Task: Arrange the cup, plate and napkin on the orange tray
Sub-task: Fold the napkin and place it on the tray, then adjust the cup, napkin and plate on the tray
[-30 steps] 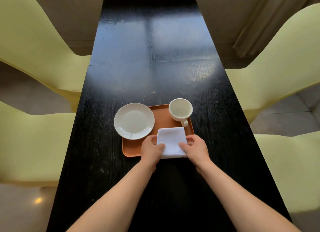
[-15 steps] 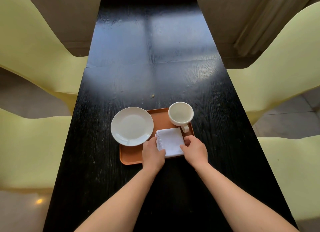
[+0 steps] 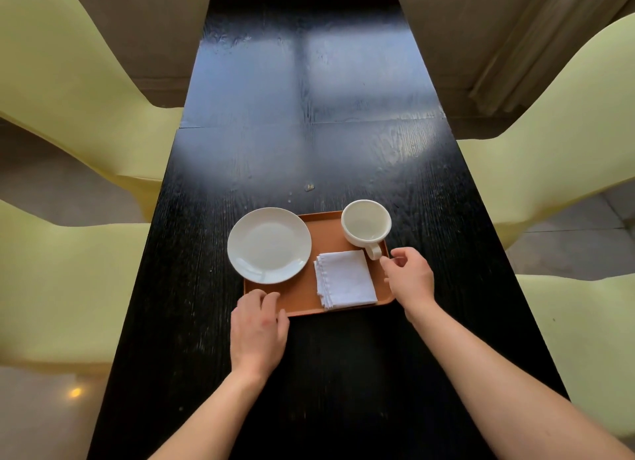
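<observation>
Two hands flanking the orange tray point(image 3: 295, 305)

Left hand point(image 3: 257, 332) is resting loosely curled at its near-left corner; right hand point(image 3: 410, 279) is reaching, fingers unclenched, beside the cup point(image 3: 366, 224) handle. Folded napkin point(image 3: 345, 279) is lying between them, plate point(image 3: 269, 245) overhanging leftward.

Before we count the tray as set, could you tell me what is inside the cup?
The cup on the orange tray looks empty: its pale inner wall and bottom show, nothing in it. The near inner wall is hidden by the rim.
</observation>
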Available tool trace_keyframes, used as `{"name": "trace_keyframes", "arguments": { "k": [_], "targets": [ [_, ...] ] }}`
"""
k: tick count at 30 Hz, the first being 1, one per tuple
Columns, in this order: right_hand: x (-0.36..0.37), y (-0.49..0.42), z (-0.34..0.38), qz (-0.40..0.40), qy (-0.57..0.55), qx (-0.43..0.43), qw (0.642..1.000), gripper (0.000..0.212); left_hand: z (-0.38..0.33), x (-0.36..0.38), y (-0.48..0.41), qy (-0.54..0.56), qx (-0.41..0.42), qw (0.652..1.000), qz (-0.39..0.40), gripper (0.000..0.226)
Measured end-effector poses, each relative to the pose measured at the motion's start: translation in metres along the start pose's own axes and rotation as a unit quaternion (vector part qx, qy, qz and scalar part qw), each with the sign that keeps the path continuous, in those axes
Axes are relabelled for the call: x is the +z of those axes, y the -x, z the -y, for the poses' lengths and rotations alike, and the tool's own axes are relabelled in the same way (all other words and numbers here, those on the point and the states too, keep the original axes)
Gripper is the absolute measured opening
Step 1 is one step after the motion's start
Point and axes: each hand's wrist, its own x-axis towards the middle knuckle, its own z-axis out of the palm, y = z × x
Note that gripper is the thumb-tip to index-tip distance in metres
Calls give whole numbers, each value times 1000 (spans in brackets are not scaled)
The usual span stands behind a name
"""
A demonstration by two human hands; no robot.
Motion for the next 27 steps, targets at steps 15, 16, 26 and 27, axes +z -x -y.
{"name": "trace_keyframes", "arguments": {
  "k": [15, 16, 26, 27],
  "targets": [
    [20, -27, 25, 16, 88, -42, 995, 26, 3, 8, -19, 160, -142, 977, -12, 49],
    [20, -28, 26, 15, 90, -45, 995, 27, 5, 9, -18, 170, -142, 975, -15, 49],
    [29, -31, 33, 12, 113, -86, 990, 32, 11, 12, -12, 160, -134, 978, 9, 45],
    [29, -31, 34, 11, 115, -87, 989, 32, 11, 12, -12, 157, -134, 978, 12, 45]
  ]
}}
